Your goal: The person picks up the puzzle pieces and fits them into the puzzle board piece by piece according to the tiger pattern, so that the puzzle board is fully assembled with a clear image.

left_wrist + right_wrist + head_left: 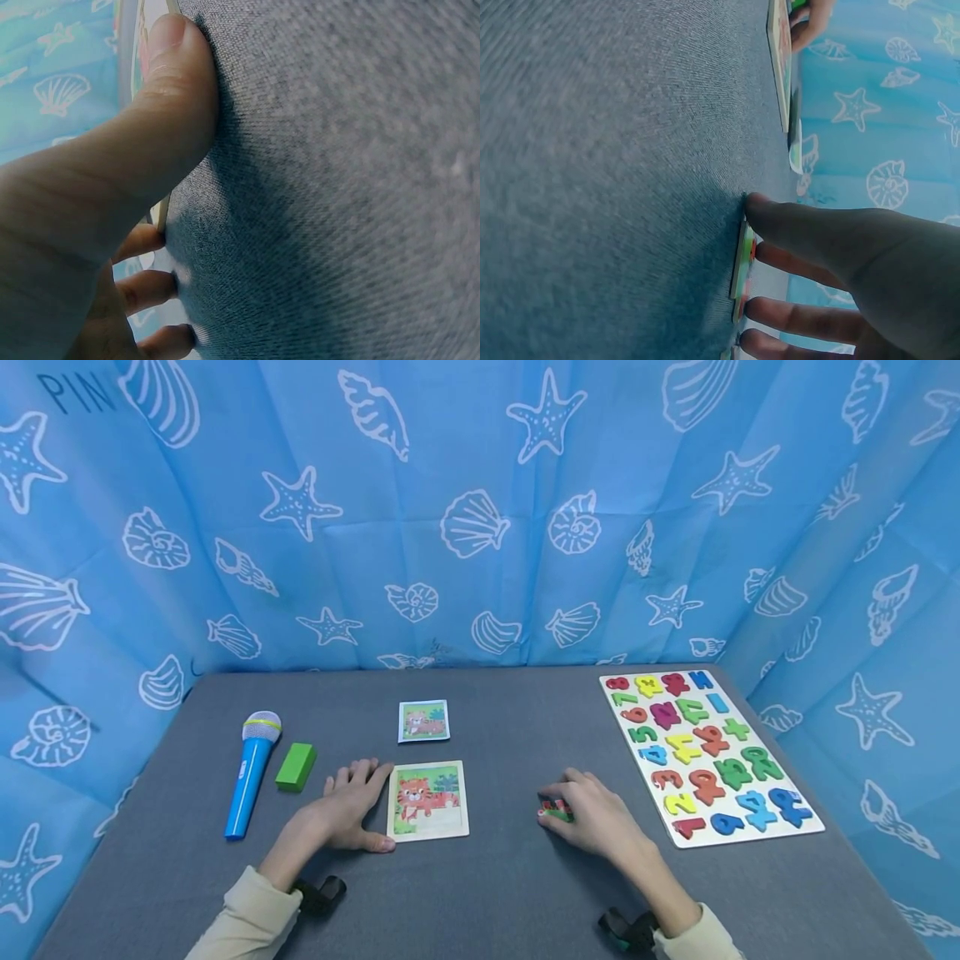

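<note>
A square tiger puzzle board (pixel 427 800), part of its picture bare, lies flat on the table. Beside its left edge is my left hand (pixel 348 802), fingers spread, the index fingertip near the upper corner and the thumb touching near the lower one. In the left wrist view the thumb (pixel 176 82) lies against the board's edge. My right hand (pixel 592 814) curls over a few small puzzle pieces (pixel 557 810) on the cloth. Thumb and fingers pinch around these flat, overlapping pieces in the right wrist view; the hand partly hides them.
Beyond the board lies a small tiger picture card (pixel 423 721). A blue toy microphone (pixel 251 772) and a green block (pixel 296 767) are at left. On the right sits a white number puzzle board (pixel 750 837) with colourful pieces. A blue shell-print curtain (pixel 480 585) hangs behind the grey table.
</note>
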Motion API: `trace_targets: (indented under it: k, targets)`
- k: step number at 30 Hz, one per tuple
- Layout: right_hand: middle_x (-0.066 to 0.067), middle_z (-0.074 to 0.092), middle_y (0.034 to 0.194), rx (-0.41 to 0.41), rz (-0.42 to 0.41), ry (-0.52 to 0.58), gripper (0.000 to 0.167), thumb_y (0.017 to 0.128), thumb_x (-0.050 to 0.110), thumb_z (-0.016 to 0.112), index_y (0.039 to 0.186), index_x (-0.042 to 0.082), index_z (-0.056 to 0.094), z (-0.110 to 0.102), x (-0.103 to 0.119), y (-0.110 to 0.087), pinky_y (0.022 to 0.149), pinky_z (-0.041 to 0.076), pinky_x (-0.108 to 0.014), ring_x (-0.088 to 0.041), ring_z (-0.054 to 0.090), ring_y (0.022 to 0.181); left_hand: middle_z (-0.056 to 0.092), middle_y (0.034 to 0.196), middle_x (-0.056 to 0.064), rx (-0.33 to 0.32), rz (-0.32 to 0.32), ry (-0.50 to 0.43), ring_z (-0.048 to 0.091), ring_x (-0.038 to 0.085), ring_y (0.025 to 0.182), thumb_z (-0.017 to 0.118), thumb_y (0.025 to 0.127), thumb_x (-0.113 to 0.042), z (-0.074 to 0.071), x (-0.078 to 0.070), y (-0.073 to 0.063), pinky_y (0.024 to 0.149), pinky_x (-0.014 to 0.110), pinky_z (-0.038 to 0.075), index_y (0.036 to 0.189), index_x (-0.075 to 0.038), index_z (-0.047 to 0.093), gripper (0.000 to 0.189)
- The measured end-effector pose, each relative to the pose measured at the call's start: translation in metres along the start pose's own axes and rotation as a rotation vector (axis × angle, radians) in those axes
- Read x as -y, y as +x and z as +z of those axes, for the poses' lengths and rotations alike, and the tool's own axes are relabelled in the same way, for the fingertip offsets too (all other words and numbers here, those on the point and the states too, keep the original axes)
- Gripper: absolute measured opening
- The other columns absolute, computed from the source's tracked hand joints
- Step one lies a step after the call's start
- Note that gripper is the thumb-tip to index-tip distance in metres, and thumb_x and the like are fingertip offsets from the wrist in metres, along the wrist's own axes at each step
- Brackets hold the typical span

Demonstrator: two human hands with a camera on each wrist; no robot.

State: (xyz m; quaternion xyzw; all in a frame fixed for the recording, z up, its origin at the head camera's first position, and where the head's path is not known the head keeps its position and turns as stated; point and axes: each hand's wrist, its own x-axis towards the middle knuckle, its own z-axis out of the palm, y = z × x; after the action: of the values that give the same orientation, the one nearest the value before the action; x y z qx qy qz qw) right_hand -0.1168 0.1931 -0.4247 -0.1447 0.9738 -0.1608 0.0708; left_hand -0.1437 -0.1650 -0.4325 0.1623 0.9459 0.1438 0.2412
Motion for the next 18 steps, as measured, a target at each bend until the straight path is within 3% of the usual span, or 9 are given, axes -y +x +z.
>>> trace_targets:
  k: [6, 18]
  targets:
    - [-0.002, 0.063, 0.096, 0.008, -0.011, 0.009, 0.035, 0.087, 0.028, 0.082, 0.118, 0.012, 0.077, -0.0013, -0.0018, -0.0022, 0.063, 0.040, -0.029, -0.013, 0.049, 0.082, 0.025, 0.162, 0.033, -0.001, 0.005, -0.003, 0.027, 0.057, 0.144, 0.087, 0.076, -0.054, -0.0002, 0.0004, 0.0000, 0.111, 0.078, 0.023, 0.159, -0.003, 0.026, 0.115]
    - [-0.001, 0.066, 0.092, -0.003, -0.050, 0.018, 0.028, 0.087, 0.024, 0.082, 0.111, 0.010, 0.078, -0.0012, -0.0020, -0.0035, 0.067, 0.040, -0.028, -0.011, 0.049, 0.079, 0.025, 0.162, 0.032, 0.003, -0.004, 0.001, 0.026, 0.056, 0.145, 0.086, 0.076, -0.054, -0.0010, -0.0005, -0.0003, 0.112, 0.078, 0.023, 0.159, -0.004, 0.026, 0.115]
